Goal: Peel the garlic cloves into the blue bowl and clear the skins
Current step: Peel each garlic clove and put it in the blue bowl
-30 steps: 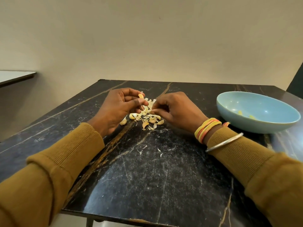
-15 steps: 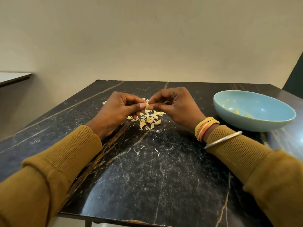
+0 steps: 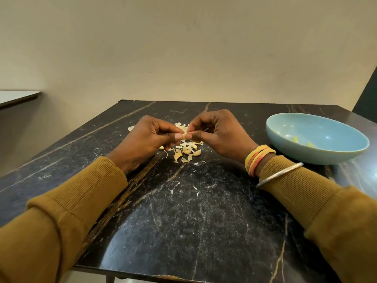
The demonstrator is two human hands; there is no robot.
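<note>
Table (image 3: 204, 221) fills the centre, wall (image 3: 183, 48) behind it. Both hands meet over the table's middle, left hand (image 3: 146, 141) on the left, right hand (image 3: 220, 135) on the right, fingertips touching, pinching one clove (image 3: 184, 136) between them, lifted off the table. Pile of cloves and skins (image 3: 186, 151) on the table directly under and just behind the hands. One loose piece (image 3: 131, 128) on the table left of the left hand, behind it. Few skin flakes (image 3: 195, 188) on the table nearer the person, between the forearms. Bowl (image 3: 318, 152) on the table right of the right hand, near the right edge; two peeled bits (image 3: 295, 139) inside it. Second surface (image 3: 16, 98) far left, apart from the table.
</note>
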